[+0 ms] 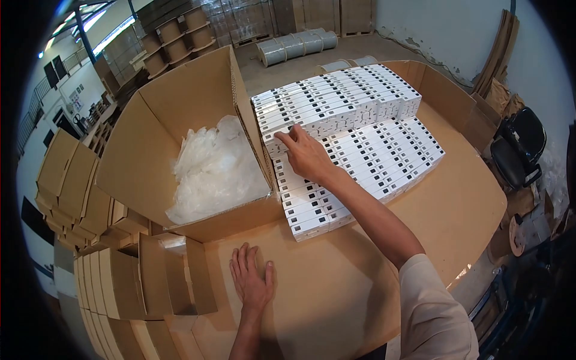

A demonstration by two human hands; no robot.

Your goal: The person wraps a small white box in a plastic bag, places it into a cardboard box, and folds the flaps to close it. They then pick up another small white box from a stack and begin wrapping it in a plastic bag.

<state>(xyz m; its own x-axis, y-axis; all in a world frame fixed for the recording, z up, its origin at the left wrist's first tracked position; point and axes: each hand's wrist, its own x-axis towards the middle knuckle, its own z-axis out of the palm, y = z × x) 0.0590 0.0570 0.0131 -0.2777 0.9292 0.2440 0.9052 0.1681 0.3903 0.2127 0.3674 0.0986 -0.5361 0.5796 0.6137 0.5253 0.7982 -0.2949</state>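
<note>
White boxes with dark square marks stand in tight rows on the cardboard-covered table. An upper layer lies at the back, and a lower layer shows in front of it. My right hand reaches over the rows, its thumb and index finger pinched at the left front end of the upper layer; the fingertips are on a white box there. My left hand lies flat on the table, fingers spread, holding nothing.
Left of the rows stands a large open carton with crumpled clear plastic bags inside. Small open cardboard boxes sit at the lower left. A black chair is at the right, and wrapped rolls lie on the floor behind.
</note>
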